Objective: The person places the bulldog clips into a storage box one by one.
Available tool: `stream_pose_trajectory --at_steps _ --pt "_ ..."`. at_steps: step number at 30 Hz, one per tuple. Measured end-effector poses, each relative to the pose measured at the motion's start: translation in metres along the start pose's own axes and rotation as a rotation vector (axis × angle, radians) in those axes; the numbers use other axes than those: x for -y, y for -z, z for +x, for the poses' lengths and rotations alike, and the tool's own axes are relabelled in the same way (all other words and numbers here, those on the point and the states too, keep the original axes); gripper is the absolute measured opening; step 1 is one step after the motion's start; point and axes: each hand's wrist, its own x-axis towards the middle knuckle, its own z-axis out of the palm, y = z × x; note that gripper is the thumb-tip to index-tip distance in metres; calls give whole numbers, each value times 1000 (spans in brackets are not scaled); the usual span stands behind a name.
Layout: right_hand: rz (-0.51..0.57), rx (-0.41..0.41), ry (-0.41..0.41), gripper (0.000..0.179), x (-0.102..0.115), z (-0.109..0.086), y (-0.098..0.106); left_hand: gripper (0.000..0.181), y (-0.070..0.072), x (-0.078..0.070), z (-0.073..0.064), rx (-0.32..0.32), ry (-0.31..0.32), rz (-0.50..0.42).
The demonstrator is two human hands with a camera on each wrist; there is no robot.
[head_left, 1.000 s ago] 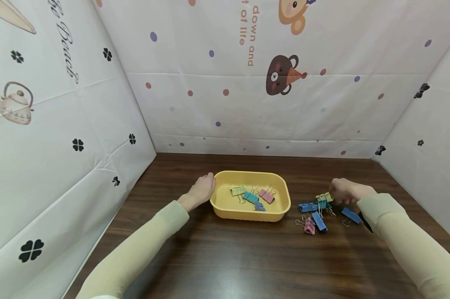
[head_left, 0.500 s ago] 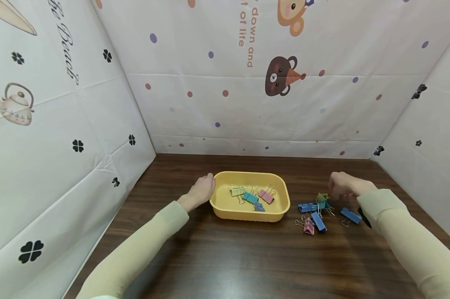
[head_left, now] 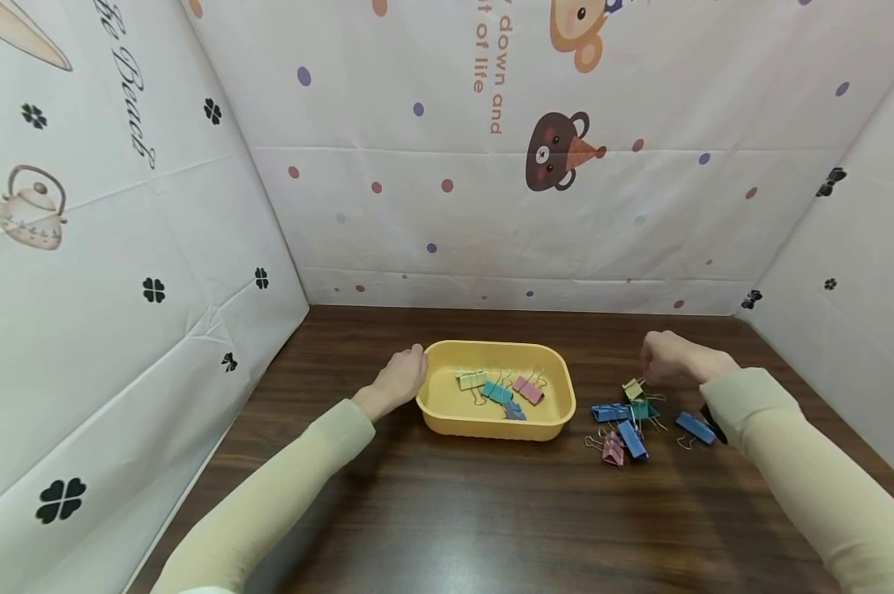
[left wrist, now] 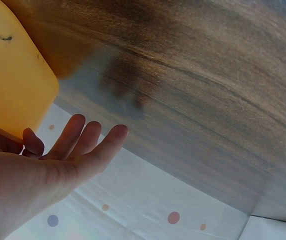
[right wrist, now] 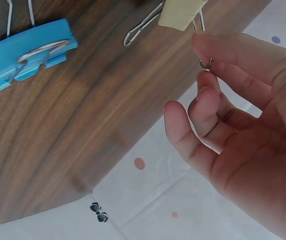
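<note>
My left hand grips the left rim of a yellow plastic tray; in the left wrist view its other fingers extend away from the tray wall. Inside the tray lie a light green binder clip, a teal one, a pink one and a small blue one. At the pile on the right, my right hand pinches the wire handle of a yellow binder clip between thumb and forefinger. The clip hangs tilted just above a teal binder clip.
Around the teal clip lie blue binder clips and a pink binder clip. Another blue binder clip sits apart to the right. Patterned white cloth walls border the dark wooden table at the back and sides.
My right hand has shifted slightly up and left, holding the yellow binder clip, which has turned from lying level to tilted. The left hand and tray have stayed put.
</note>
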Motion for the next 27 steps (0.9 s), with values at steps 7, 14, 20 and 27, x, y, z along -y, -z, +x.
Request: stream_pose_trajectory --at_steps 7,14,20,27 --pt "-15 -37 36 13 4 4 5 26 0 0 -1 -11 -3 1" --pt "1 -21 30 10 18 3 13 27 -1 0 0 -8 -2 3" --pt "-54 -69 48 10 28 6 18 28 0 0 -1 2 0 -3" --pt "-52 -117 72 12 38 8 22 26 0 0 0 3 6 -2"
